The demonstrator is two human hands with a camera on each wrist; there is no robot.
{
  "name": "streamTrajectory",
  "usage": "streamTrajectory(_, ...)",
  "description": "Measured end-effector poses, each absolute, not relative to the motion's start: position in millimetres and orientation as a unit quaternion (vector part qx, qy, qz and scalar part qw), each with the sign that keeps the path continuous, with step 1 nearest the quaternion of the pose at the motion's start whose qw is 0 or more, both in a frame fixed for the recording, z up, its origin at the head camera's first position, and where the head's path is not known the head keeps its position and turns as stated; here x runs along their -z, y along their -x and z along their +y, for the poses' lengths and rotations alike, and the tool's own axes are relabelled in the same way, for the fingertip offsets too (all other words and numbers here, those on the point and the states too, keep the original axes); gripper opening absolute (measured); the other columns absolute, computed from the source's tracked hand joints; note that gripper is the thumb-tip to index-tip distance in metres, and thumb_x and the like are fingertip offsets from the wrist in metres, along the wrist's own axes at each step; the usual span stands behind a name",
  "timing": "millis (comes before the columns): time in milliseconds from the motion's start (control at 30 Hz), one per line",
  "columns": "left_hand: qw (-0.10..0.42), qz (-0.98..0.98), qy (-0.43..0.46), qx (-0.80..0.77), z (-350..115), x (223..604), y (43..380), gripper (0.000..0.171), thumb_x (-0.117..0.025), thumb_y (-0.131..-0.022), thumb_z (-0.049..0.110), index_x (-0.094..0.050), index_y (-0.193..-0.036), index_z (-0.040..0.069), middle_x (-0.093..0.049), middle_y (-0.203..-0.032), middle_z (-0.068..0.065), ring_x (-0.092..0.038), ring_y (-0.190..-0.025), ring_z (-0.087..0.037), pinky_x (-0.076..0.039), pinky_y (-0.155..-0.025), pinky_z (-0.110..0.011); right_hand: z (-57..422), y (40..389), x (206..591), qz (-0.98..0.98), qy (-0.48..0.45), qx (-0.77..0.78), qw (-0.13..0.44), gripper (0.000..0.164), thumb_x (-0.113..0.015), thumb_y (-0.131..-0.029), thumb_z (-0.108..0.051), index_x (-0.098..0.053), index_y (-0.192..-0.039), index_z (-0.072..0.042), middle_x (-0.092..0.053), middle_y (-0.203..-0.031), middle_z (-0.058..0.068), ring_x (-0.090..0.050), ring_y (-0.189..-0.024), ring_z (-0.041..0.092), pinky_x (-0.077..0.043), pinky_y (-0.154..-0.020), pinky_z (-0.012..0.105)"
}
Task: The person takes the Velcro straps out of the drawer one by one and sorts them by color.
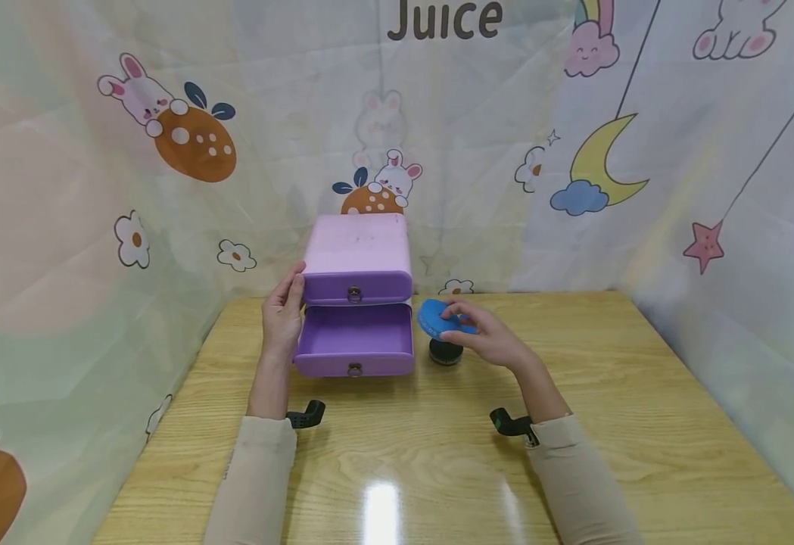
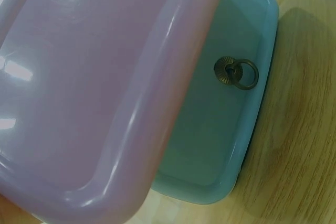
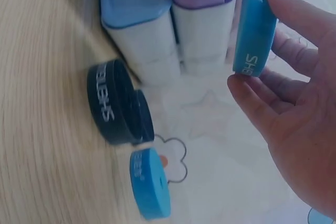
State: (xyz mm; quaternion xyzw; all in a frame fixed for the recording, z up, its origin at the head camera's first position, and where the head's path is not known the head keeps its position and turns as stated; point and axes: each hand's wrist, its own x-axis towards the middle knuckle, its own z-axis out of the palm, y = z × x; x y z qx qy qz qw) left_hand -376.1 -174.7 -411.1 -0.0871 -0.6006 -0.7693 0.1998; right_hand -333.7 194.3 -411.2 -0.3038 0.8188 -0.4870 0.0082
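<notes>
My right hand (image 1: 481, 333) pinches a blue round disc (image 3: 255, 27) with white lettering on its rim, thumb and fingertips at opposite edges. It hangs above a black round piece (image 3: 113, 103), also lettered, to the right of a pink and purple drawer unit (image 1: 359, 238). A second blue disc (image 3: 149, 184) lies past the black piece in the right wrist view. My left hand (image 1: 282, 314) rests against the unit's left side, its fingertips at the upper drawer front (image 1: 328, 290). The lower drawer (image 1: 356, 363) is pulled out, and its visible inside holds nothing.
A wooden table (image 1: 574, 424) carries the drawer unit near its back edge. Printed fabric (image 1: 478, 166) hangs behind and at both sides. Each drawer front bears a small ring pull (image 2: 236, 73). Black wrist camera mounts (image 1: 308, 415) stick out inward from both forearms.
</notes>
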Motion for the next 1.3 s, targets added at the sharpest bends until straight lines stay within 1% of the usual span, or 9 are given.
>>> streamTrajectory(133, 0.191, -0.601, 0.085, 0.772, -175, 410, 376, 0.041, -0.059, -0.095, 0.03, -0.058, -0.133, 0.015, -0.054, -0.139, -0.003, -0.054, -0.124, -0.017, -0.041, -0.103, -0.031, 205, 344, 427, 0.831, 0.293, 0.473, -0.004, 0.03, -0.068, -0.091, -0.019, -0.059, -0.115, -0.004, -0.038, -0.147, 0.013, -0.037, -0.134, 0.036, -0.036, -0.104, 0.055)
streamTrajectory(333, 0.186, -0.613, 0.086, 0.763, -173, 400, 365, 0.041, -0.057, -0.097, 0.027, -0.057, -0.135, 0.012, -0.053, -0.14, -0.002, -0.053, -0.125, -0.017, -0.04, -0.104, -0.033, 214, 345, 429, 0.85, 0.267, 0.454, -0.017, 0.032, -0.074, -0.086, -0.028, -0.062, -0.11, -0.011, -0.042, -0.143, 0.009, -0.041, -0.132, 0.032, -0.036, -0.105, 0.055)
streamTrajectory(500, 0.186, -0.612, 0.085, 0.764, -172, 395, 360, 0.041, -0.058, -0.096, 0.027, -0.057, -0.134, 0.011, -0.053, -0.139, -0.003, -0.053, -0.125, -0.017, -0.039, -0.105, -0.035, 218, 345, 429, 0.858, 0.257, 0.444, -0.02, 0.031, -0.074, -0.085, -0.03, -0.062, -0.108, -0.014, -0.043, -0.142, 0.006, -0.041, -0.131, 0.031, -0.035, -0.104, 0.055)
streamTrajectory(767, 0.184, -0.607, 0.089, 0.768, -172, 396, 361, 0.041, -0.057, -0.097, 0.026, -0.057, -0.134, 0.012, -0.054, -0.139, -0.003, -0.054, -0.124, -0.017, -0.039, -0.105, -0.035, 224, 347, 433, 0.864, 0.249, 0.438, -0.007, 0.029, -0.071, -0.088, -0.027, -0.06, -0.11, -0.011, -0.038, -0.145, 0.008, -0.036, -0.134, 0.035, -0.033, -0.105, 0.057)
streamTrajectory(933, 0.183, -0.611, 0.085, 0.766, -172, 396, 360, 0.041, -0.057, -0.096, 0.027, -0.057, -0.134, 0.011, -0.054, -0.139, -0.003, -0.054, -0.124, -0.018, -0.04, -0.104, -0.033, 230, 348, 437, 0.874, 0.249, 0.418, -0.003, 0.028, -0.07, -0.089, -0.025, -0.06, -0.109, -0.009, -0.038, -0.144, 0.01, -0.038, -0.132, 0.034, -0.038, -0.102, 0.054)
streamTrajectory(1033, 0.18, -0.612, 0.082, 0.766, -172, 395, 360, 0.041, -0.058, -0.096, 0.028, -0.057, -0.134, 0.012, -0.054, -0.139, -0.002, -0.054, -0.124, -0.017, -0.04, -0.105, -0.033, 233, 348, 438, 0.883, 0.253, 0.396, -0.011, 0.026, -0.07, -0.09, -0.023, -0.06, -0.108, -0.007, -0.039, -0.142, 0.013, -0.041, -0.126, 0.034, -0.044, -0.091, 0.049)
streamTrajectory(1100, 0.178, -0.611, 0.08, 0.767, -172, 395, 360, 0.041, -0.058, -0.096, 0.028, -0.058, -0.134, 0.013, -0.054, -0.139, -0.002, -0.054, -0.124, -0.017, -0.038, -0.106, -0.035, 235, 348, 439, 0.891, 0.256, 0.375, -0.02, 0.026, -0.069, -0.09, -0.023, -0.061, -0.108, -0.007, -0.039, -0.142, 0.016, -0.042, -0.123, 0.034, -0.044, -0.083, 0.045)
streamTrajectory(1167, 0.176, -0.609, 0.08, 0.769, -173, 396, 361, 0.041, -0.058, -0.096, 0.028, -0.058, -0.134, 0.013, -0.054, -0.139, -0.002, -0.054, -0.124, -0.018, -0.037, -0.107, -0.038, 238, 348, 441, 0.895, 0.259, 0.362, -0.024, 0.026, -0.069, -0.09, -0.024, -0.061, -0.109, -0.007, -0.039, -0.142, 0.017, -0.042, -0.122, 0.035, -0.044, -0.079, 0.043)
streamTrajectory(1300, 0.178, -0.601, 0.079, 0.775, -174, 403, 368, 0.041, -0.059, -0.095, 0.029, -0.058, -0.134, 0.015, -0.055, -0.138, -0.002, -0.054, -0.124, -0.017, -0.037, -0.107, -0.038, 243, 350, 444, 0.898, 0.259, 0.354, -0.027, 0.027, -0.069, -0.09, -0.024, -0.062, -0.109, -0.006, -0.038, -0.143, 0.02, -0.039, -0.126, 0.038, -0.045, -0.086, 0.05)
